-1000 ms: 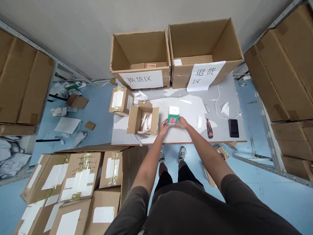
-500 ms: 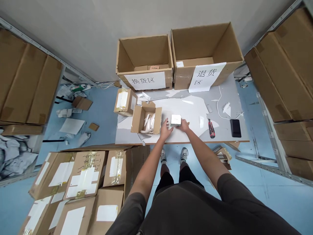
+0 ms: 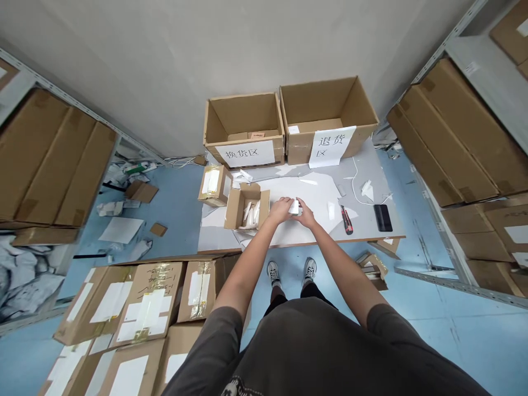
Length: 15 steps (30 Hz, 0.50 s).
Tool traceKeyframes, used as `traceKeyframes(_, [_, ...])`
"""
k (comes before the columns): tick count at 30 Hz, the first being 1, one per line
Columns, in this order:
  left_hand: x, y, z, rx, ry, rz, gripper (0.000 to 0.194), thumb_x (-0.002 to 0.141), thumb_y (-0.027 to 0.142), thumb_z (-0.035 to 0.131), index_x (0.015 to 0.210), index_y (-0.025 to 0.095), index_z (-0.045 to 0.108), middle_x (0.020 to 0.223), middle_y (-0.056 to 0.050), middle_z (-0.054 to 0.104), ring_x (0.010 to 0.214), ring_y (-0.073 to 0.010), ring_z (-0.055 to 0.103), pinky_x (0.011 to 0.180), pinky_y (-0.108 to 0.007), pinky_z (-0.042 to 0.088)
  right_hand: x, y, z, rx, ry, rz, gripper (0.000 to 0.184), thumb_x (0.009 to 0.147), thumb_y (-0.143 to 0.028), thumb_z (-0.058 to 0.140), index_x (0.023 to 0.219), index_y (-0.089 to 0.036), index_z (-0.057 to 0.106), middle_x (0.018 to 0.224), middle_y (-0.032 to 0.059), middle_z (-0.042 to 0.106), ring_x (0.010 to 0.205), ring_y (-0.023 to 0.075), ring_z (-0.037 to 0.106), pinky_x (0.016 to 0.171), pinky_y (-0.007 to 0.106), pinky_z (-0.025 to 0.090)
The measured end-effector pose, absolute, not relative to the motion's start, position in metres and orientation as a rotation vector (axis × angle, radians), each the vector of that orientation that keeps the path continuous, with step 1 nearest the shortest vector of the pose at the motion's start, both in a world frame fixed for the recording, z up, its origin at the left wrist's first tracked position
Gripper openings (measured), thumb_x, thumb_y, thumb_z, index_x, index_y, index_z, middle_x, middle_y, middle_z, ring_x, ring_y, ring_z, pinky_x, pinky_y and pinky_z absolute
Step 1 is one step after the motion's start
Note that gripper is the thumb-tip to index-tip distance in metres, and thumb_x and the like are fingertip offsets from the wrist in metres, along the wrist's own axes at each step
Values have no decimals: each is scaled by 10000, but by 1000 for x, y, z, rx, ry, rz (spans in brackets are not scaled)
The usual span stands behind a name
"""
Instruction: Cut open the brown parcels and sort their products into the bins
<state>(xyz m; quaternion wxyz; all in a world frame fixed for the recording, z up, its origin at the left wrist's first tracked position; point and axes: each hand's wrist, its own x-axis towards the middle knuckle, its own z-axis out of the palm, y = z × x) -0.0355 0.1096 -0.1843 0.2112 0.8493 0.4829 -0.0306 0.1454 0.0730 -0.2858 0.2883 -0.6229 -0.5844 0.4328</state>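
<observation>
Between my two hands, over the front half of the table, is a small white box (image 3: pixel 294 208). My left hand (image 3: pixel 281 209) closes on its left side, fingers partly covering it. On the opposite side my right hand (image 3: pixel 306 213) grips it too. Just left of my left hand stands an open carton (image 3: pixel 234 210) holding white packing pieces (image 3: pixel 251 215). A taped, closed carton (image 3: pixel 213 186) with a white label sits behind that one. A red and black utility knife (image 3: pixel 346 220) lies to the right of my right hand.
Two large open cartons with paper signs, one left (image 3: pixel 243 154) and one right (image 3: pixel 330 146), line the back of the table (image 3: pixel 264 240). A black phone (image 3: pixel 383 218) lies at the right. Stacked cartons (image 3: pixel 159 297) stand front left; loaded shelves flank both sides.
My left hand has moved onto the white box, so both hands now hold it. The box looks turned and more covered. The camera view has tilted upward.
</observation>
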Motion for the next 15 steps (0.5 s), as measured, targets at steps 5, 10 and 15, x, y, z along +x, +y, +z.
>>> traceKeyframes(5, [-38,112,-179,2383,1366,-156,586,889,251,831,1442,168,655,1359,-161,738,1285,-335,677,1072,-399,535,138,80,-271,-1724,-1590,1112,924,697,-299,927,1547,-376,573,1372,56,711,1263,360,646,1041,534,554])
traceKeyframes(10, [-39,115,-180,2409,1332,-192,566,884,273,826,1420,159,683,1317,-171,753,1244,-344,703,1064,-398,528,140,78,-268,-1723,-1619,1103,895,712,-296,925,1534,-372,580,1334,45,735,1236,344,656,1048,520,552])
traceKeyframes(15, [-48,123,-181,2325,1307,-139,513,931,329,755,1433,240,700,1260,-111,798,1212,-324,731,1044,-378,538,141,78,-270,-1738,-1632,1117,891,729,-273,931,1544,-354,579,1368,66,744,1257,351,662,1092,551,528])
